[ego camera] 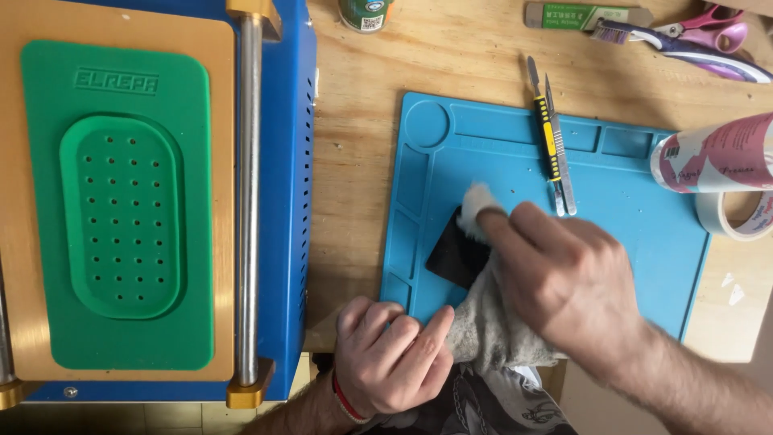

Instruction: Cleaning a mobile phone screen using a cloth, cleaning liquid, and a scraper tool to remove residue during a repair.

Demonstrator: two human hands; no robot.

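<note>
A flat black rectangular panel (452,256) lies tilted on the blue silicone work mat (628,234). My right hand (564,282) holds a grey-white cloth (487,326) wrapped over its forefinger and presses the cloth's tip (477,201) on the panel's upper corner. My left hand (390,354) rests as a loose fist at the mat's near left corner, its thumb against the cloth and the panel's near edge. Most of the panel is hidden under the cloth and right hand.
A blue machine (286,193) with a green perforated pad (121,209) fills the left. A yellow-handled knife (546,137) and metal tweezers (561,153) lie on the mat's top. A paper-wrapped roll (713,153), tape roll (737,217), toothbrush (684,48) and pink scissors (713,24) sit right.
</note>
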